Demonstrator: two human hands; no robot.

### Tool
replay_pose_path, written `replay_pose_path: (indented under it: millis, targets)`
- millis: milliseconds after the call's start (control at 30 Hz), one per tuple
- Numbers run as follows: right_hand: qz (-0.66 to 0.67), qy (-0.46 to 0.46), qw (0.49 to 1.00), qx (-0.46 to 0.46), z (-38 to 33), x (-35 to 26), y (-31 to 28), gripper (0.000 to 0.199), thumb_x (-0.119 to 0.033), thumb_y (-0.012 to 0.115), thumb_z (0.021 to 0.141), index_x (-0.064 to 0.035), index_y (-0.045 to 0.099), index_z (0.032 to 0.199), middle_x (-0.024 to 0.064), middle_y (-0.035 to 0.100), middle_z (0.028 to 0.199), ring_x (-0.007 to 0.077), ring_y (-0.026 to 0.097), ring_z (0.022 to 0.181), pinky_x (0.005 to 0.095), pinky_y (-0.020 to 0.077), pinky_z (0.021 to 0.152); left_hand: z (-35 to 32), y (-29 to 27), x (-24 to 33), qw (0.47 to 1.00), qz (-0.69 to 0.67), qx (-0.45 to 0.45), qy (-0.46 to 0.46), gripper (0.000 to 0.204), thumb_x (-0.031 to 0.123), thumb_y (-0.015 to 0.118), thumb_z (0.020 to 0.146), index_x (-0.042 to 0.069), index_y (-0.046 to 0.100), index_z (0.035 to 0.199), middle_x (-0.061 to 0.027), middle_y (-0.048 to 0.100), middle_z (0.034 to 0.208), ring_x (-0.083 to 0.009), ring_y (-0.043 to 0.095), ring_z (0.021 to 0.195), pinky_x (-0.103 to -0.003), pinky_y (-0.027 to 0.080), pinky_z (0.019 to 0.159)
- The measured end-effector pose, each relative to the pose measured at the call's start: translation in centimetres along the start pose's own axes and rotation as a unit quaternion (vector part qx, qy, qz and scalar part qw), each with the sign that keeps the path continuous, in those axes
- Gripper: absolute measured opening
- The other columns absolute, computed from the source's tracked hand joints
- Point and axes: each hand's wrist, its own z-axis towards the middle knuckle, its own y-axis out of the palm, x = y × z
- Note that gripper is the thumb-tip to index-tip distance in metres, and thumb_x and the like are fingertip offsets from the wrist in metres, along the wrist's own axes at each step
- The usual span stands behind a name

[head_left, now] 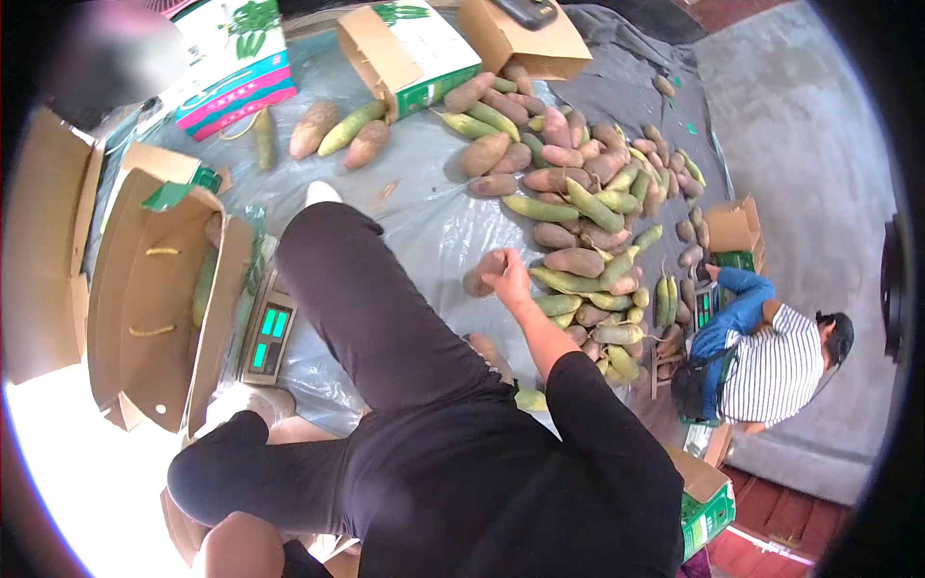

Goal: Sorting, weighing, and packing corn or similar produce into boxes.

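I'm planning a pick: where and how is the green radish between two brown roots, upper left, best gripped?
Probably around the middle of the radish, from above, across its narrow width: it is long and tapering, lies lengthwise, and has brown roots close on both sides.

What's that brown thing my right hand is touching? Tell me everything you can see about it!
It's a root vegetable, dull brown with a slightly pinkish tinge, plump and rounded. Your right hand has its fingers on the right-hand side, hiding part of it, so its full shape can't be seen. It is over the shiny plastic sheet, left of the big vegetable pile and apart from it. Whether it rests on the sheet or is lifted, I can't tell.
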Motion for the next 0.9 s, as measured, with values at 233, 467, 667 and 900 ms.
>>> replay_pose_path:
  millis: [233,467,667,900]
  targets:
    - [0.197,-0.198,0.960,-0.004,5.2,-20.5,-2.8,0.053,-0.003,0.076,0.062,-0.0059,0.049,0.107,0.0070,0.056,0.100,0.0173,0.054,0.093,0.0316,0.0476,0.076,-6.8,-5.0,-4.2,0.964,0.262,0.032,0.028,0.018,0.004,0.051,0.087,-0.003,0.050,0.103,-0.0109,0.053,0.102,-0.0151,0.052,0.093,-0.027,0.037,0.083]
    - [0.408,-0.329,0.846,-0.096,3.0,-37.2,-5.0,0.055,0.005,0.070,0.069,0.0004,0.043,0.116,0.0074,0.051,0.111,0.0142,0.052,0.102,0.0298,0.0452,0.089,-3.8,-5.6,-4.1,0.843,0.530,0.074,0.057,0.029,0.006,0.049,0.088,-0.001,0.048,0.116,-0.0133,0.051,0.117,-0.0206,0.049,0.108,-0.034,0.032,0.099]
    - [0.427,-0.364,0.805,-0.191,-1.6,-43.1,1.6,0.054,-0.002,0.074,0.064,-0.0028,0.046,0.111,0.0060,0.054,0.099,0.0155,0.055,0.093,0.0288,0.0511,0.074,-2.0,-6.6,-10.2,0.701,0.709,-0.038,-0.066,0.039,-0.001,0.055,0.081,0.005,0.052,0.119,-0.0114,0.053,0.121,-0.0302,0.039,0.123,-0.041,0.028,0.103]
    - [0.356,-0.352,0.837,-0.220,-9.0,-45.9,11.4,0.052,-0.009,0.073,0.061,-0.0028,0.047,0.105,0.0140,0.057,0.093,0.0265,0.058,0.088,0.0352,0.0463,0.077,-6.4,-15.3,-15.8,0.441,0.873,-0.136,-0.158,0.036,0.022,0.060,0.081,0.015,0.056,0.116,-0.0046,0.058,0.110,-0.0261,0.047,0.114,-0.053,0.022,0.104]
